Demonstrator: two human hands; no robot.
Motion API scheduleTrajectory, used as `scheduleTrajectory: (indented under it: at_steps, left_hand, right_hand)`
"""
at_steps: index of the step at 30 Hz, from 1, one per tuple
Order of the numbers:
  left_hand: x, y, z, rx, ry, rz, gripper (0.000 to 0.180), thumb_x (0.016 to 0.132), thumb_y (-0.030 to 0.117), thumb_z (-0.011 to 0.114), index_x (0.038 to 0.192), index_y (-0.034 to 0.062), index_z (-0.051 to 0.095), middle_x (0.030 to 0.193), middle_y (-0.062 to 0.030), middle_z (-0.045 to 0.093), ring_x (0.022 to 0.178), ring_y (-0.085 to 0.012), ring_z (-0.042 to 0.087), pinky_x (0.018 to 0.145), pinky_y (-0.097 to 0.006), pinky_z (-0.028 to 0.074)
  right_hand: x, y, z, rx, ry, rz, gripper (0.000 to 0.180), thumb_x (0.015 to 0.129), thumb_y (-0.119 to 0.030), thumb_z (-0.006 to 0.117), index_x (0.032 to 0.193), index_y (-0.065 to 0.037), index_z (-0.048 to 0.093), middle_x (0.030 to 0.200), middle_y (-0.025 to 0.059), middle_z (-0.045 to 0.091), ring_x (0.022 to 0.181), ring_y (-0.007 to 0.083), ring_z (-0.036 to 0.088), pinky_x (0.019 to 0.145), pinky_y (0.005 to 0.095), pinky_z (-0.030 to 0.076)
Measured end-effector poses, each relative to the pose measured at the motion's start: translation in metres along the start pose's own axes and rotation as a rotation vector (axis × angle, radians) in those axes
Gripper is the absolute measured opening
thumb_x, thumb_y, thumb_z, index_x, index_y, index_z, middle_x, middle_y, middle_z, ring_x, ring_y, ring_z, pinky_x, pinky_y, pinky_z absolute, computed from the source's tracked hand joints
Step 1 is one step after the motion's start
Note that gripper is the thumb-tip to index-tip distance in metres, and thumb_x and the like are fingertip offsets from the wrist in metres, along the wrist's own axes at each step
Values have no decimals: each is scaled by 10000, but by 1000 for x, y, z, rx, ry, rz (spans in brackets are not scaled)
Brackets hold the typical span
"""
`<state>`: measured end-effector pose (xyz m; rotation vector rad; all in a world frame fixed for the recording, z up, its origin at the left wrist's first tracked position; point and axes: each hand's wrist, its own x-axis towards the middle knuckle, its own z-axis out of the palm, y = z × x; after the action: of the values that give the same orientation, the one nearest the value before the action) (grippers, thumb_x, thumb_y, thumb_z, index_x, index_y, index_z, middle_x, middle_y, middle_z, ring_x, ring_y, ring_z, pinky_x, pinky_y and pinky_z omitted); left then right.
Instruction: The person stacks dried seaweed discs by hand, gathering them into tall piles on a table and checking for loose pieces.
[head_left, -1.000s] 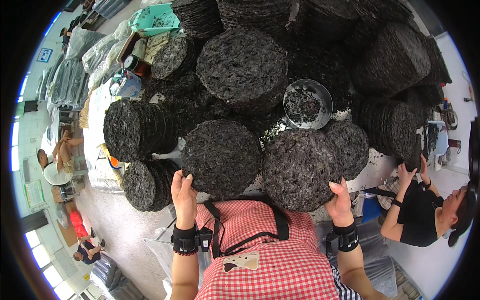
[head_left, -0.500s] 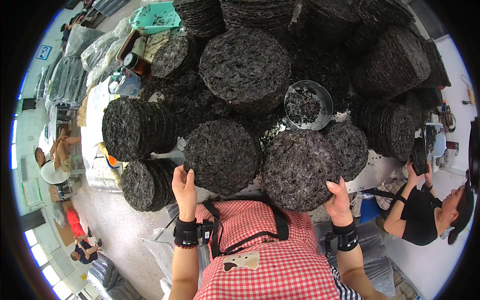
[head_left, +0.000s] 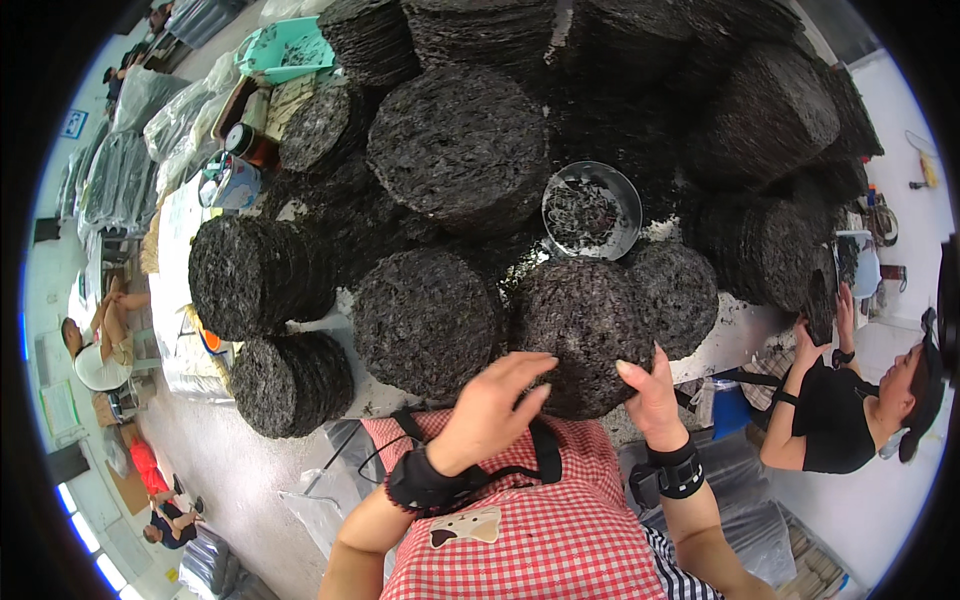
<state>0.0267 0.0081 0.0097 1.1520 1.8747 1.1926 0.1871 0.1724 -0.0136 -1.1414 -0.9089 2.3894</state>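
A round, dark dried seaweed cake [head_left: 578,325] is in front of me, its near edge by my apron. My right hand [head_left: 655,402] grips its right rim, thumb on the upper face and the other fingers partly hidden. My left hand [head_left: 495,408] is at the cake's near-left edge, fingers stretched and apart, the tips over the surface; whether they touch it I cannot tell. Just left lies a second round seaweed cake [head_left: 425,322], free of both hands. Another cake [head_left: 672,300] is partly hidden behind the held one.
A round metal pan [head_left: 632,215] with dark scraps stands behind the cakes. Stacks of seaweed cakes [head_left: 265,275] flank them, with more piled at the back. A turquoise basket [head_left: 285,52] is far left. At right, a co-worker [head_left: 850,410] holds a cake edge-on.
My left hand has left the rim of the left cake and moved right to the other cake's near edge. My right hand keeps its hold. The whole view has shifted slightly.
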Motion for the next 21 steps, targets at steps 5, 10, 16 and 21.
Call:
scheduleTrajectory:
  at_steps: [5,10,16,21]
  left_hand:
    - [11,12,25,33,-81,-11,345,877,88,608,1215,30,568,1207,-164,558,1041,-343,597,850,-381,505]
    - [23,20,22,107,46,-40,237,823,53,668,1056,17,650,1044,-134,619,891,-303,638,735,-353,530]
    - [50,23,27,228,75,262,236,710,12,718,943,46,690,847,-67,631,719,-223,630,592,-311,516]
    - [60,18,38,486,16,334,188,683,29,693,868,51,670,798,-56,604,695,-222,619,586,-318,510]
  right_hand:
    - [-4,3,10,-318,-75,-138,591,720,-97,775,1224,4,484,1117,88,592,998,158,579,905,311,473]
    - [1,0,15,-867,-1,-397,780,659,-131,802,1320,20,417,1168,118,578,1072,200,564,941,334,454]
    - [8,6,9,-876,25,-323,810,643,-167,790,1329,39,411,1221,183,516,1143,284,531,987,382,416]
    - [10,0,11,-1091,-71,-396,731,674,-163,759,1302,50,451,1198,218,515,1123,358,523,974,391,419]
